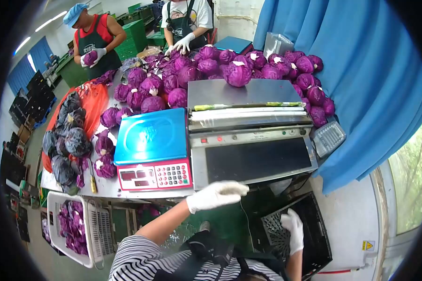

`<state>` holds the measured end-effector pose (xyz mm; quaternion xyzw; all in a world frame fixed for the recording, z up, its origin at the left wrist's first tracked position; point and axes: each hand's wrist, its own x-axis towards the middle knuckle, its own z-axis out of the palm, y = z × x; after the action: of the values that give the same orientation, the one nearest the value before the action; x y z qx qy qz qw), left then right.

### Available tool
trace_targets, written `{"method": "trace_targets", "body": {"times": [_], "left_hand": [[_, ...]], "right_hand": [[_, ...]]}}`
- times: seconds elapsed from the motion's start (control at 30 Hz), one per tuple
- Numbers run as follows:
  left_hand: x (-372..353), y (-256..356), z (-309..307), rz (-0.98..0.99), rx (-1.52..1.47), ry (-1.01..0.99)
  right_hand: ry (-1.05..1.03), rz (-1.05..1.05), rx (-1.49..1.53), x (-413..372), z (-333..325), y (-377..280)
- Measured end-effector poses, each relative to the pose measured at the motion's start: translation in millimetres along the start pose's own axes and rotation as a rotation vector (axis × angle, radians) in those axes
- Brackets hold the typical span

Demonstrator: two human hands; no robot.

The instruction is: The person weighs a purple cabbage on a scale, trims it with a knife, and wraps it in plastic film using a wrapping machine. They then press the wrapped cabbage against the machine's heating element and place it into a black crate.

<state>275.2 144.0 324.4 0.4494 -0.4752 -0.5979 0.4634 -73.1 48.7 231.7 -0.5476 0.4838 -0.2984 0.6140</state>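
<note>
My left hand (218, 195), in a white glove, reaches across the front edge of the wrapping machine (251, 175). Its fingers are stretched out and hold nothing. Lower right, my right hand (293, 229), gloved too, is over the black plastic crate (321, 239) with fingers apart and nothing visible in them. On the machine's metal top sits a single red cabbage (237, 72), behind a roll of film (248, 114). Left of the machine stands a digital scale (151, 138) with a blue pan and no cabbage on it.
Many red cabbages (152, 84) are heaped behind the scale and machine. Dark-leaved cabbages (77, 140) and a knife (93, 180) lie at left. A white basket (96, 234) holds purple leaves. Two co-workers (98, 40) stand across the table. A blue curtain (361, 84) hangs at right.
</note>
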Motion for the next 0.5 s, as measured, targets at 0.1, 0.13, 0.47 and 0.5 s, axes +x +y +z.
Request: {"method": "trace_targets", "body": {"times": [0.1, 0.13, 0.47, 0.5], "left_hand": [[-21, 48, -44, 0.108, -0.022, 0.146], [-24, 52, -60, 0.148, -0.044, 0.184], [2, 102, -170, 0.318, 0.07, 0.737], [12, 105, -172, 0.33, 0.078, 0.754]], "right_hand": [[-0.18, -0.247, 0.014, 45, 49, -81], [-0.209, -0.264, -0.011, 64, 62, -100], [-0.355, -0.622, -0.102, 244, 160, -239], [-0.338, -0.579, -0.111, 260, 178, -255]]}}
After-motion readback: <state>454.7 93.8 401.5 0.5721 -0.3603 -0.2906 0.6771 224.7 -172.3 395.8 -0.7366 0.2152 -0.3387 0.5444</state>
